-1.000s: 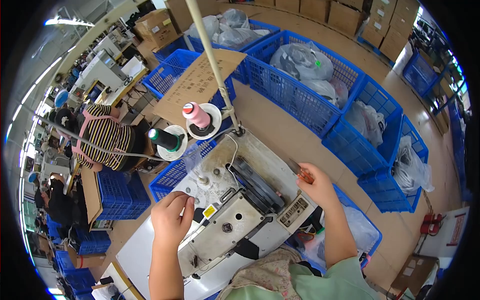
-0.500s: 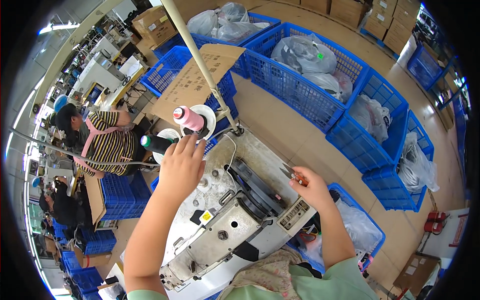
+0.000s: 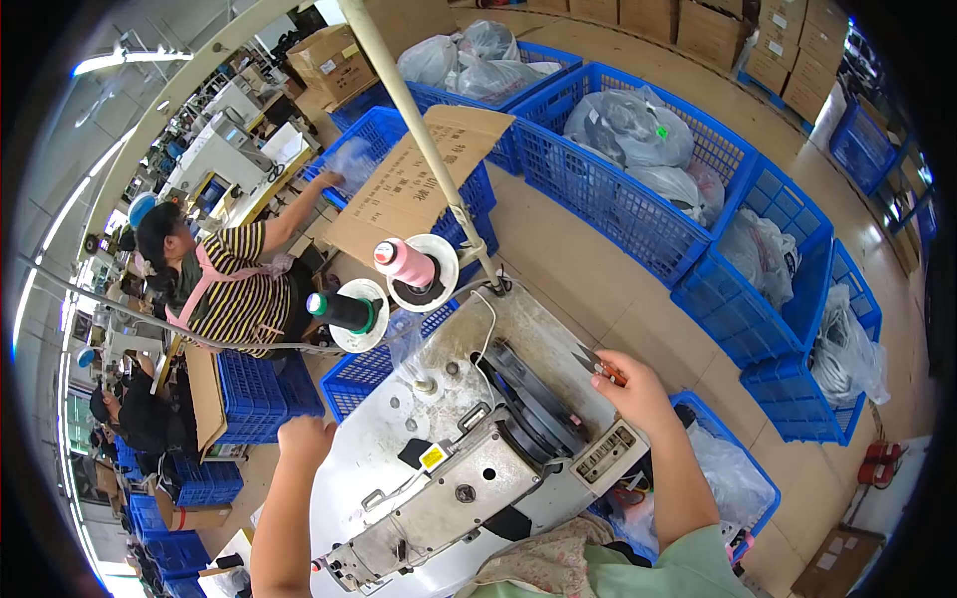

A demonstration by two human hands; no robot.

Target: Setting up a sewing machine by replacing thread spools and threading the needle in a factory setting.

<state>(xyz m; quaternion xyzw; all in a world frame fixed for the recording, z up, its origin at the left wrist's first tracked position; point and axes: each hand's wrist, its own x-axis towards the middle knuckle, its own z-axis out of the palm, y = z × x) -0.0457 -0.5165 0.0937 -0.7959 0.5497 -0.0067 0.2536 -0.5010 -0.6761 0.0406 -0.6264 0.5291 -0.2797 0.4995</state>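
An off-white sewing machine (image 3: 444, 495) lies across the table in front of me, with a black handwheel (image 3: 523, 394) at its far right end. My right hand (image 3: 638, 389) is closed around a pair of orange-handled thread snips (image 3: 610, 371), whose blades point up and left over the table edge. Beyond the table's left edge, my left hand (image 3: 307, 439) is raised with its fingers curled; whether it holds anything is hidden. Past the machine, a pink thread cone (image 3: 407, 262) and a dark thread cone with a green end (image 3: 342, 312) sit on white discs.
A cream pole (image 3: 424, 140) rises behind the cones, beside a cardboard flap (image 3: 419, 184). Blue crates (image 3: 618, 214) with plastic-bagged goods line the far and right sides. Another blue crate (image 3: 763, 488) stands by my right arm. At left, a co-worker in a striped shirt (image 3: 244, 309) reaches toward a crate.
My left hand has dropped from beside the thread cones to the table's left side, and its fingers have curled. My right hand still holds the snips. The co-worker's arm has stretched out.
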